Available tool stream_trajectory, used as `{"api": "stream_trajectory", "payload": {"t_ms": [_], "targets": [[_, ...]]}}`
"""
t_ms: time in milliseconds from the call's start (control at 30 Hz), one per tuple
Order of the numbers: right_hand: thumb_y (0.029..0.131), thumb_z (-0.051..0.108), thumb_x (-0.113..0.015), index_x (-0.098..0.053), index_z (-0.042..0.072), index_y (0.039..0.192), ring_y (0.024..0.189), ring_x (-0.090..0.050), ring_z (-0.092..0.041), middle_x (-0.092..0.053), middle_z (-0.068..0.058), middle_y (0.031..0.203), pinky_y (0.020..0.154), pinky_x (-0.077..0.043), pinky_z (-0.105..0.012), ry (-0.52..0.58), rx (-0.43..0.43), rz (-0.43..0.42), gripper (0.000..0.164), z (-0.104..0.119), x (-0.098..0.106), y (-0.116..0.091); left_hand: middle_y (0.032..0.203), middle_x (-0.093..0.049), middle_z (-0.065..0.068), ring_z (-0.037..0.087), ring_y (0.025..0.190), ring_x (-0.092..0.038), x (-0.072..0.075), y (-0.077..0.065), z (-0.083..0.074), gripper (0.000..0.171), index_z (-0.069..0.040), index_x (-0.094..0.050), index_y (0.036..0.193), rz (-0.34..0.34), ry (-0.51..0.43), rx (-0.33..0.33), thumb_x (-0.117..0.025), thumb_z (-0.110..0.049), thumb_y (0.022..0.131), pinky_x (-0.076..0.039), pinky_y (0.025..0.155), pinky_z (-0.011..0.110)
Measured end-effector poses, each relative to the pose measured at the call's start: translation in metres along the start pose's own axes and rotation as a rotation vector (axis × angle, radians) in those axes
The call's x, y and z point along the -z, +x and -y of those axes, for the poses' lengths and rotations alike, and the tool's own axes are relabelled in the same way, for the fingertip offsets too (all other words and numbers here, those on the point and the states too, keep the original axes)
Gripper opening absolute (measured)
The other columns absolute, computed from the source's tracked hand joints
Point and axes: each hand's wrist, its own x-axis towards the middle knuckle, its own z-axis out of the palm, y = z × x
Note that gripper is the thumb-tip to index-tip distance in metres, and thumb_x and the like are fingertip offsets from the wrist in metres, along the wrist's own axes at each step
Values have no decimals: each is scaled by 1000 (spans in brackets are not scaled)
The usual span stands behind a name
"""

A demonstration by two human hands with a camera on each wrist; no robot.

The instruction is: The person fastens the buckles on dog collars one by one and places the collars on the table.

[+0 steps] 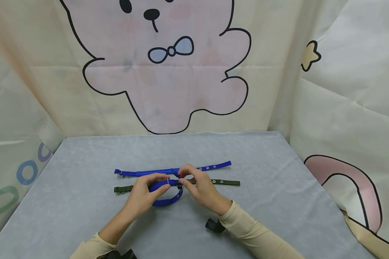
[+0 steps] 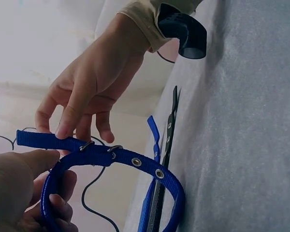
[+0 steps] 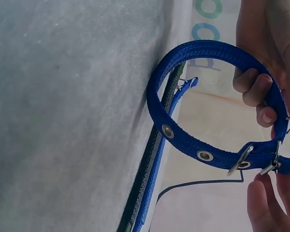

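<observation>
A blue pet collar (image 1: 166, 202), bent into a loop, is held up just over the table, its strap running through a metal buckle (image 3: 270, 167). Metal-rimmed holes (image 3: 205, 155) and a D-ring (image 3: 241, 160) show along the band. My left hand (image 1: 142, 194) grips the padded side, thumb on one face and fingers curled inside the loop. Opposite it, my right hand (image 1: 202, 189) pinches the strap at the buckle with thumb and fingertips. The strap's free end (image 2: 38, 139) sticks out past the buckle between the hands.
Behind the hands a second blue collar (image 1: 155, 172) lies stretched out flat. A green collar (image 1: 227, 182) lies parallel to it, nearer me and partly hidden by the hands. Grey cloth covers the table (image 1: 84, 201); printed curtains (image 1: 197, 86) stand around it.
</observation>
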Motion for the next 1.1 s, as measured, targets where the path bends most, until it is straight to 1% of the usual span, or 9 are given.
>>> {"api": "stream_trajectory", "payload": {"t_ms": [133, 267, 333, 400, 600, 767, 867, 967, 1100], "targets": [[101, 7, -61, -59, 8, 117, 105, -67, -23, -68, -10, 111, 78, -59, -27, -17, 34, -4, 16, -1, -1, -1, 118, -75, 11, 23, 108, -71, -1, -1, 0, 28, -9, -73, 119, -11, -12, -13, -74, -20, 93, -55, 87, 24], [103, 7, -57, -57, 9, 120, 108, -67, -25, -67, -13, 114, 79, -59, -28, -32, 54, -15, 17, 0, -3, -2, 116, -75, 10, 20, 105, -71, -2, -2, -1, 27, -10, -74, 118, -23, -31, -16, -74, -21, 94, -55, 83, 22], [103, 7, -57, -57, 9, 119, 110, -67, -25, -67, -12, 114, 79, -59, -28, -38, 56, -15, 17, 1, -3, -2, 116, -75, 10, 20, 104, -71, -2, -2, 0, 26, -10, -74, 118, -29, -35, -12, -74, -20, 94, -55, 82, 22], [103, 6, -57, -57, 9, 119, 110, -66, -24, -66, -10, 114, 79, -59, -29, -38, 58, -12, 16, 1, -3, -3, 115, -76, 10, 20, 104, -71, -2, -2, 0, 26, -10, -74, 117, -36, -30, -10, -74, -19, 93, -55, 82, 21], [102, 7, -58, -59, 5, 117, 106, -65, -22, -66, -11, 112, 80, -60, -28, -10, 91, -1, 15, 1, -5, -2, 113, -76, 9, 19, 101, -72, -3, -3, 3, 25, -11, -75, 117, -47, -6, -20, -75, -16, 92, -56, 81, 21], [102, 8, -59, -60, 8, 117, 104, -65, -21, -67, -8, 112, 79, -59, -26, -31, 101, -18, 15, -1, -5, -2, 113, -76, 9, 17, 99, -72, -3, -3, 3, 26, -9, -74, 117, -42, 9, -33, -74, -16, 93, -56, 79, 20], [102, 8, -59, -59, 8, 120, 105, -65, -22, -67, -9, 115, 78, -59, -27, -49, 100, -21, 19, -1, -4, -2, 113, -76, 10, 16, 98, -72, -3, -3, 3, 26, -9, -74, 118, -37, 8, -37, -74, -18, 94, -56, 78, 20], [102, 8, -59, -59, 8, 122, 105, -65, -22, -67, -9, 117, 77, -59, -29, -64, 101, -21, 21, 0, -3, -2, 113, -76, 9, 16, 97, -72, -3, -3, 3, 26, -11, -74, 118, -37, 2, -31, -74, -19, 94, -56, 77, 20], [102, 8, -58, -60, 10, 126, 103, -65, -20, -67, -8, 117, 77, -59, -28, -77, 100, -11, 24, 1, -2, -2, 112, -76, 9, 14, 94, -71, -3, -3, 3, 26, -10, -74, 118, -42, 6, -25, -75, -19, 93, -56, 76, 20]]}}
